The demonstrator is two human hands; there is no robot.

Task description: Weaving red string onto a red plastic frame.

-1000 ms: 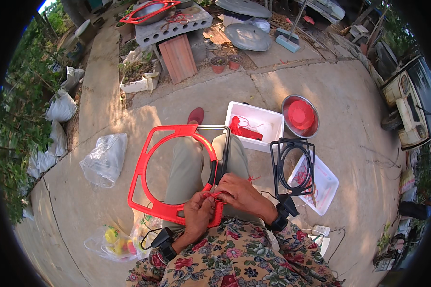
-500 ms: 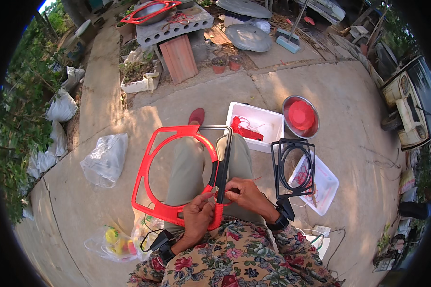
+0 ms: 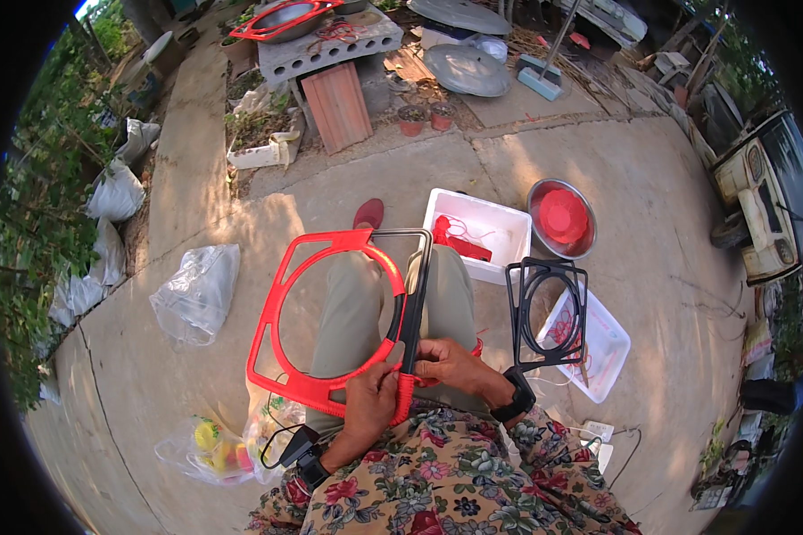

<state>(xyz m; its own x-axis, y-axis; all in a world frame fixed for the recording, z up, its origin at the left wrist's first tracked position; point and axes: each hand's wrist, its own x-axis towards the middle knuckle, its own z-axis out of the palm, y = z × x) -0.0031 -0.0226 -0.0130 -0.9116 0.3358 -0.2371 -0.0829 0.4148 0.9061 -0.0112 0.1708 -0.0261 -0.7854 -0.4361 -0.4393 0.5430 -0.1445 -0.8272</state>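
Across my thighs lies a square frame with a round opening [image 3: 270,308], most of it wrapped in red cord. Its far right corner and right side still show bare black. My left hand [image 3: 370,399] is closed on the frame's near edge, close to the near right corner, with the thumb pressed on the wrapping. Just right of that corner, my right hand [image 3: 455,370] pinches the red cord [image 3: 426,382], which runs to the frame. A bit of red cord also shows beyond my right knuckles. The cord's exact path between my fingers is hidden.
To the right stand a white foam box [image 3: 517,227] with red cord, a metal bowl [image 3: 533,198] holding a red piece, a bare black frame [image 3: 513,312] and a white tray [image 3: 611,366]. Plastic bags [image 3: 196,294] lie left. A concrete slab table [image 3: 375,40] stands ahead.
My right fingers have drawn slightly away from my left hand, with red cord now showing between them. The frame has shifted only slightly; my left hand keeps its hold.
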